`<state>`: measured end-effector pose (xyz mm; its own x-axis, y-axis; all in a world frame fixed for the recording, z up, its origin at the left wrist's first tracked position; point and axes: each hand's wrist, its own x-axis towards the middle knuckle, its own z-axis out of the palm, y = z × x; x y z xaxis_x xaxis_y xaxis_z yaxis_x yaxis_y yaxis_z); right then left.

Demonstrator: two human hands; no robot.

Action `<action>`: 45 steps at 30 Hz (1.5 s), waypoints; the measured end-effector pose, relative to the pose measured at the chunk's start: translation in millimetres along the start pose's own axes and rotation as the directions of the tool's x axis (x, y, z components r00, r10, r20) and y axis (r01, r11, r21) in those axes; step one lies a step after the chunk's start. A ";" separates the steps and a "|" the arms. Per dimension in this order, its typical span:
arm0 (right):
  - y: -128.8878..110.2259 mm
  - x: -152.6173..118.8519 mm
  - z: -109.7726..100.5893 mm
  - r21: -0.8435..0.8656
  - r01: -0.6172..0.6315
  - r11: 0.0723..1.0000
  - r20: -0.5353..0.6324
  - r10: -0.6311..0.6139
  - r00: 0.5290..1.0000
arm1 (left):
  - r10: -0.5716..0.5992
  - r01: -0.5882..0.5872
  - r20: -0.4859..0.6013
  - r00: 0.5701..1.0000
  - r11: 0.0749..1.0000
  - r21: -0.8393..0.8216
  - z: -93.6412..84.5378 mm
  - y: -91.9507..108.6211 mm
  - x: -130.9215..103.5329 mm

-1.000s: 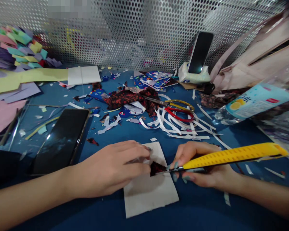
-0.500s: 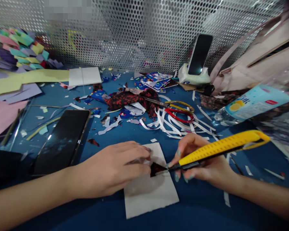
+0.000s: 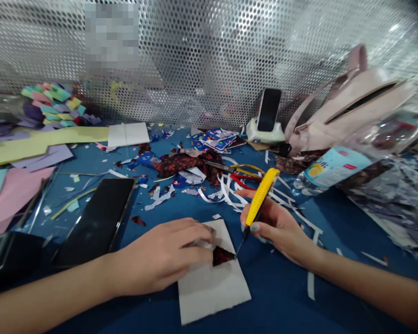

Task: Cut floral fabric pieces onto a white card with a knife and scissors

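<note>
My right hand (image 3: 273, 227) grips a yellow utility knife (image 3: 261, 197), held steeply with the blade pointing down. The blade's tip is at the right edge of a white card (image 3: 216, 290), beside a small dark piece with a red pattern (image 3: 223, 256). That piece lies on the card and tapers to a point at its right end. My left hand (image 3: 170, 260) rests on the card, its fingers bent and closed on the patterned piece, part of which they hide.
Scissors (image 3: 242, 176), white paper strips (image 3: 226, 195) and patterned scraps (image 3: 186, 164) lie beyond the card. A phone (image 3: 97, 218) is to the left; another phone (image 3: 269, 110) stands at the back. On the right are a bottle (image 3: 334, 169) and a pink bag (image 3: 351, 104).
My right hand has tipped the knife from nearly level to steep, its blade now at the card's edge. My left hand stays on the card. The view has tilted upward.
</note>
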<state>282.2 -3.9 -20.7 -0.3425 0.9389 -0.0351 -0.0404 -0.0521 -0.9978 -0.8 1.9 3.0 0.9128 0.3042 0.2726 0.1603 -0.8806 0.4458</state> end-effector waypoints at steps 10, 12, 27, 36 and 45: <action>-2.5 1.6 2.0 -0.047 -0.001 0.999 0.044 0.003 0.999 | -0.003 0.003 0.000 1.000 1.000 0.023 2.8 -0.7 -6.9; -3.4 1.3 2.6 -0.046 0.009 0.999 0.038 -0.007 0.999 | 0.001 -0.001 -0.009 1.000 0.999 0.034 3.3 -0.7 -7.1; -3.8 0.0 6.4 0.010 -0.005 1.000 -0.007 0.005 1.000 | 0.009 -0.008 -0.029 1.000 0.999 0.040 3.3 1.1 -6.3; 0.4 -6.8 4.3 0.147 0.187 0.971 0.153 -0.209 0.966 | 0.001 -0.001 -0.015 1.000 1.000 0.021 1.4 2.1 -4.6; -1.5 -13.4 -0.3 -0.220 0.314 0.924 0.309 -0.239 0.921 | 0.035 -0.035 0.001 0.999 0.998 0.054 5.2 3.0 -5.0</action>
<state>287.2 -16.3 -18.8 -0.5958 0.7715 0.2233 0.0618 0.3212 -0.9450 -2.9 -4.1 -1.4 0.9181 0.2727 0.2875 0.1483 -0.9093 0.3889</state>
